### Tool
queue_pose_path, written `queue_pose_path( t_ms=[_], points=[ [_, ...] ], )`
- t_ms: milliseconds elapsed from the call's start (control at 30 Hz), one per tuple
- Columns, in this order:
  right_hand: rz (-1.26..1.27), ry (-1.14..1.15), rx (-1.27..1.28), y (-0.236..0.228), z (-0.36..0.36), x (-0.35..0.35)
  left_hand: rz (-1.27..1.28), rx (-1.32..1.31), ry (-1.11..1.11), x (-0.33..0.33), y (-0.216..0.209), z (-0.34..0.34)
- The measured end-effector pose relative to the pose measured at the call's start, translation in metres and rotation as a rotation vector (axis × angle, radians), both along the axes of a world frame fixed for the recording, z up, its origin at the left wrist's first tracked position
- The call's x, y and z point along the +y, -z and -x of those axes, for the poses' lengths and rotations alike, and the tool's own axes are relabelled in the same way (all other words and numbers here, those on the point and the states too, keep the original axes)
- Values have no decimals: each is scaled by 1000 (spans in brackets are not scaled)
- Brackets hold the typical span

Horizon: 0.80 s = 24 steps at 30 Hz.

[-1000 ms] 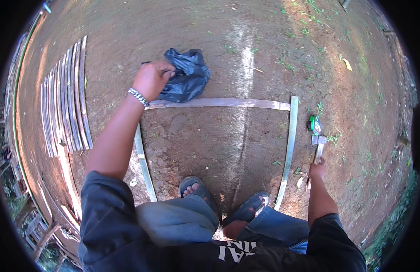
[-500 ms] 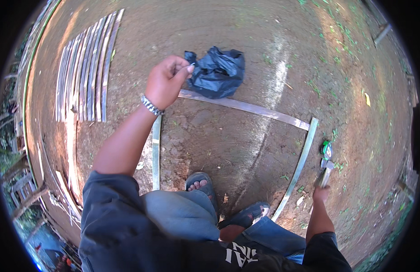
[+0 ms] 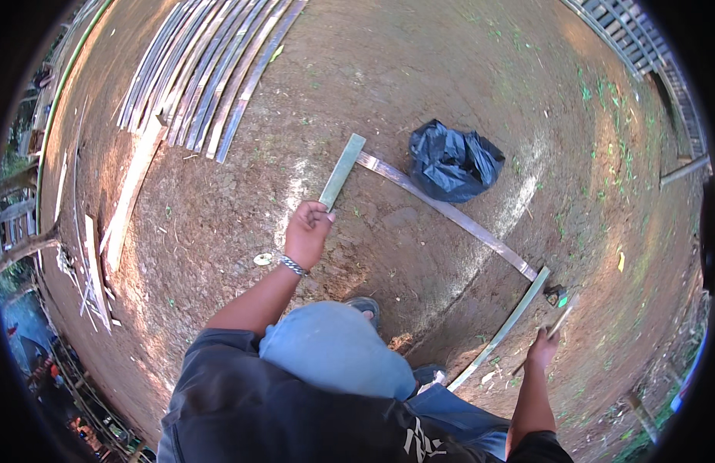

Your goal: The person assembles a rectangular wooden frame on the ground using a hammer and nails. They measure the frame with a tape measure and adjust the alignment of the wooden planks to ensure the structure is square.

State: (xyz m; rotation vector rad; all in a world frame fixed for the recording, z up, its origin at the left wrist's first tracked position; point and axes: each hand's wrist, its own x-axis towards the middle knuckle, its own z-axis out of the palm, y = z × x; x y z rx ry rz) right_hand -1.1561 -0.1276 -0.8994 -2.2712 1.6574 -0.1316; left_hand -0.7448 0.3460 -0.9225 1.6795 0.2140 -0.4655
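My left hand [image 3: 307,235], with a watch on the wrist, is closed over the left green bamboo strip [image 3: 344,167]. My forearm hides the rest of that strip, and a small item between the fingers cannot be made out. Out to the right, my right hand [image 3: 542,349] grips a hammer [image 3: 559,319] by its wooden handle; its head is blurred. A brown strip [image 3: 450,214] lies across the far side, between the left strip and a right green strip [image 3: 505,328]. A crumpled black plastic bag [image 3: 455,160] rests just beyond the brown strip.
A row of long strips [image 3: 207,69] lies on the bare dirt at the far left. Nearer are a wooden board [image 3: 133,193] and loose offcuts [image 3: 96,262]. A small green-and-black object [image 3: 556,294] sits beside the right strip. My sandalled foot [image 3: 365,309] stands between the strips.
My left hand has come away from the black bag, where it pinched something small and pale, and down to the left strip. My view has shifted left; the right hand still holds the hammer.
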Motion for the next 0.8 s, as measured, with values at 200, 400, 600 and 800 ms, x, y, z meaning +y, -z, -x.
queue_pose_path(
  t_ms=[200,400,600,800],
  points=[
    [-576,-54,-449,-106,-205,67,184,166,73,-23,12,29],
    [-886,-303,-363,-124,-325,150,-13,100,307,-36,-44,-3],
    [-814,-662,-330,-65,-402,216,-591,-256,916,-16,-47,-88],
    [-587,-717,-200,9,-491,262,-815,-348,484,-28,5,-102]
  ],
)
